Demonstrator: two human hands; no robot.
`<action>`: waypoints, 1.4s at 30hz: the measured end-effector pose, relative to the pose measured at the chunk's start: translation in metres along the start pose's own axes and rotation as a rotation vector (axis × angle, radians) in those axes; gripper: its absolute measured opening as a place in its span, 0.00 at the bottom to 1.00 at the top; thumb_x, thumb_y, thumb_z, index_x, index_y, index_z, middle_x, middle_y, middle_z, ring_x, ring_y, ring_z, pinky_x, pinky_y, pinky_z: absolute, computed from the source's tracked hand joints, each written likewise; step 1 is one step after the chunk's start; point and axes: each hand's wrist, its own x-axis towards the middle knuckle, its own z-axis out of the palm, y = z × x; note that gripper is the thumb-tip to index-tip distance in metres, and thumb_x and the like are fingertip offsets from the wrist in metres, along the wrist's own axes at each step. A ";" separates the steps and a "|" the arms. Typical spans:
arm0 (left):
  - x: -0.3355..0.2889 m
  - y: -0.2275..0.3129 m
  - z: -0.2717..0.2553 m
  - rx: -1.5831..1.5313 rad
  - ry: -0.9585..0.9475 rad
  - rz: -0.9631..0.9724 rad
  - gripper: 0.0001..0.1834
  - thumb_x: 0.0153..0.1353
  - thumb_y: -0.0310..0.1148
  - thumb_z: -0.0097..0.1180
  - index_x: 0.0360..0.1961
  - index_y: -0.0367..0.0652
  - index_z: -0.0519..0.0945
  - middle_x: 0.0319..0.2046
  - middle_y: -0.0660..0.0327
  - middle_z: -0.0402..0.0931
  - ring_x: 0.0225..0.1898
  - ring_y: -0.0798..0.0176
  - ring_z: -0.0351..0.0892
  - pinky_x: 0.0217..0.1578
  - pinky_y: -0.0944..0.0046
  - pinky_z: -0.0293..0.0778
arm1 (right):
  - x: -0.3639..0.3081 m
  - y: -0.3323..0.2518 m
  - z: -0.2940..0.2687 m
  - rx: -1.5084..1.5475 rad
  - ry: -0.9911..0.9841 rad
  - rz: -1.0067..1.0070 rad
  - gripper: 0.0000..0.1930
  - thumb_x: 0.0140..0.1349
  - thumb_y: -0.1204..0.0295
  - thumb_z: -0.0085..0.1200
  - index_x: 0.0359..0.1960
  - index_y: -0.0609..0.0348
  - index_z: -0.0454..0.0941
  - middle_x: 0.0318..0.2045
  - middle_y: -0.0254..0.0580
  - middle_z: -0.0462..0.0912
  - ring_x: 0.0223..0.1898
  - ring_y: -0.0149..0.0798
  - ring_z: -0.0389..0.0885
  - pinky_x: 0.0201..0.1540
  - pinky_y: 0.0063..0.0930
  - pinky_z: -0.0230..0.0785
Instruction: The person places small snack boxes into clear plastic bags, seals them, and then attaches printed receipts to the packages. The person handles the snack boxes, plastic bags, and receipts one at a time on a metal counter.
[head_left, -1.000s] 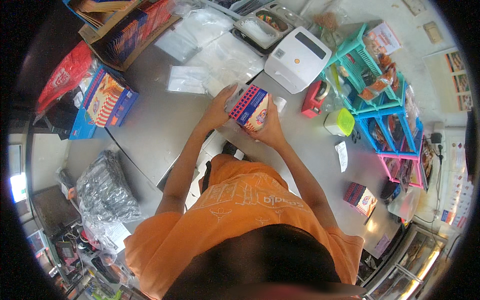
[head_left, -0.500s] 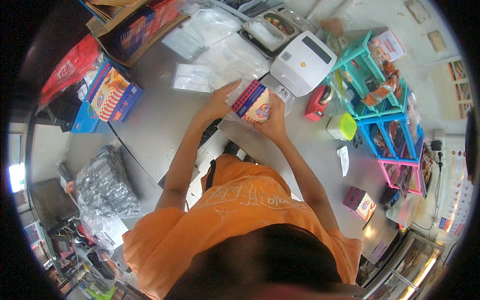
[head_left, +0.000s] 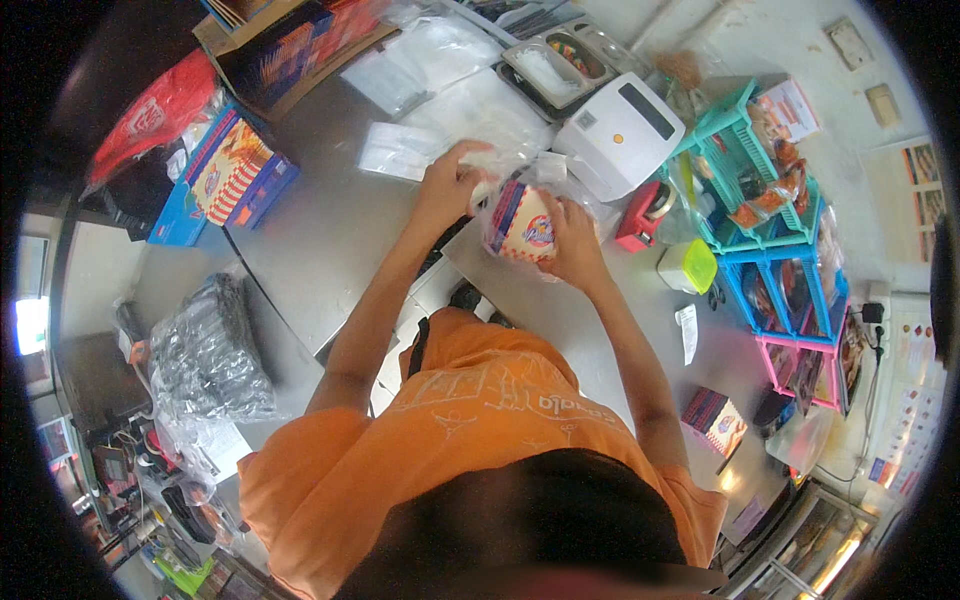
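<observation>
A small food box (head_left: 524,222), dark blue and cream with red checks, sits inside a clear plastic bag (head_left: 491,228) in front of me. My right hand (head_left: 575,243) grips the box's right side through the plastic. My left hand (head_left: 449,190) is at the left of the box, its fingers curled together at the bag's loose upper edge. Part of its fingertips is hidden by the plastic. Both hands are above the steel table (head_left: 335,215), short of a white label printer (head_left: 618,135).
Clear bags (head_left: 455,110) lie beyond my hands. To the right stand a red tape dispenser (head_left: 640,217), a green-lidded tub (head_left: 687,266), stacked baskets (head_left: 765,230) and a similar box (head_left: 714,421). Left are a blue carton (head_left: 225,180) and a wrapped black bundle (head_left: 212,350).
The box has turned and moved slightly right with my right hand. My left hand has come off the box's side to the bag's edge. The whole view has shifted a little.
</observation>
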 end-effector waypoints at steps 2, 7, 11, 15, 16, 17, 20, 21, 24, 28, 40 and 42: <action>0.006 0.006 0.014 -0.145 0.135 0.012 0.20 0.59 0.22 0.51 0.52 0.49 0.73 0.31 0.57 0.83 0.20 0.73 0.75 0.16 0.70 0.69 | -0.003 -0.006 -0.002 0.011 -0.010 -0.138 0.58 0.27 0.71 0.73 0.67 0.52 0.53 0.55 0.52 0.66 0.58 0.56 0.65 0.60 0.48 0.58; -0.013 0.029 0.058 0.105 0.136 0.378 0.19 0.61 0.24 0.46 0.54 0.48 0.72 0.36 0.53 0.83 0.30 0.57 0.81 0.31 0.59 0.74 | -0.002 -0.007 0.001 0.097 -0.298 0.052 0.54 0.34 0.63 0.72 0.66 0.51 0.54 0.58 0.51 0.66 0.59 0.54 0.66 0.62 0.48 0.57; -0.074 0.039 0.102 0.141 -0.102 0.375 0.21 0.60 0.24 0.45 0.55 0.48 0.71 0.36 0.49 0.81 0.39 0.45 0.81 0.39 0.51 0.74 | -0.001 0.021 0.012 0.288 -0.469 0.198 0.51 0.38 0.57 0.71 0.66 0.50 0.54 0.59 0.51 0.67 0.60 0.54 0.65 0.63 0.47 0.57; -0.107 0.033 0.113 0.025 -0.439 0.270 0.22 0.57 0.24 0.50 0.55 0.45 0.71 0.39 0.46 0.78 0.44 0.44 0.78 0.45 0.51 0.72 | -0.009 0.044 0.044 0.075 -0.537 0.152 0.49 0.41 0.54 0.69 0.66 0.51 0.55 0.59 0.51 0.67 0.60 0.54 0.66 0.62 0.47 0.58; -0.109 0.033 0.114 0.015 -0.376 0.292 0.23 0.57 0.24 0.51 0.56 0.45 0.71 0.41 0.45 0.77 0.46 0.44 0.77 0.47 0.51 0.72 | -0.008 0.046 0.054 -0.014 -0.551 0.130 0.49 0.42 0.54 0.68 0.66 0.51 0.56 0.59 0.51 0.68 0.60 0.54 0.66 0.62 0.47 0.58; -0.103 0.032 0.108 0.020 -0.303 0.340 0.23 0.56 0.25 0.53 0.56 0.44 0.71 0.44 0.44 0.75 0.49 0.44 0.75 0.49 0.51 0.71 | -0.010 0.045 0.061 -0.109 -0.560 0.101 0.48 0.42 0.53 0.68 0.66 0.51 0.56 0.59 0.50 0.68 0.60 0.54 0.66 0.62 0.46 0.58; -0.077 0.036 0.076 0.372 -0.169 0.255 0.26 0.54 0.29 0.57 0.55 0.41 0.70 0.54 0.43 0.68 0.55 0.45 0.70 0.52 0.51 0.68 | -0.018 0.045 0.051 -0.164 -0.492 0.084 0.47 0.44 0.51 0.67 0.65 0.51 0.57 0.59 0.50 0.68 0.60 0.54 0.66 0.61 0.46 0.59; -0.068 0.036 0.054 0.588 -0.085 0.200 0.24 0.53 0.32 0.59 0.53 0.39 0.72 0.52 0.45 0.71 0.54 0.46 0.71 0.51 0.51 0.69 | -0.027 0.048 0.032 -0.101 -0.441 0.075 0.42 0.47 0.49 0.64 0.63 0.51 0.61 0.58 0.50 0.70 0.59 0.54 0.67 0.61 0.45 0.60; -0.027 0.044 -0.014 1.063 -0.320 -0.233 0.16 0.56 0.39 0.54 0.40 0.38 0.79 0.42 0.50 0.78 0.48 0.53 0.75 0.47 0.58 0.70 | -0.045 0.044 -0.039 -0.005 -0.525 0.284 0.28 0.54 0.47 0.58 0.50 0.53 0.75 0.49 0.51 0.77 0.53 0.53 0.73 0.56 0.43 0.65; -0.005 0.046 -0.034 0.226 -0.400 -0.117 0.15 0.56 0.40 0.54 0.30 0.38 0.81 0.36 0.58 0.78 0.46 0.64 0.73 0.50 0.64 0.66 | -0.045 0.021 -0.133 -0.011 -0.868 -0.114 0.16 0.56 0.56 0.57 0.33 0.56 0.81 0.31 0.50 0.82 0.38 0.53 0.81 0.43 0.44 0.71; -0.041 0.041 0.130 -0.251 -0.392 0.213 0.27 0.48 0.36 0.69 0.46 0.39 0.70 0.36 0.61 0.74 0.42 0.64 0.77 0.41 0.64 0.73 | -0.055 -0.029 -0.150 0.339 0.200 -0.216 0.27 0.48 0.69 0.65 0.53 0.56 0.74 0.44 0.44 0.79 0.48 0.45 0.78 0.55 0.36 0.65; -0.040 0.048 0.119 -0.311 -0.385 0.042 0.29 0.50 0.36 0.68 0.51 0.40 0.69 0.35 0.60 0.75 0.40 0.63 0.78 0.40 0.63 0.73 | -0.053 -0.023 -0.101 0.514 0.366 -0.076 0.34 0.45 0.68 0.68 0.56 0.58 0.70 0.46 0.43 0.79 0.48 0.43 0.78 0.56 0.35 0.65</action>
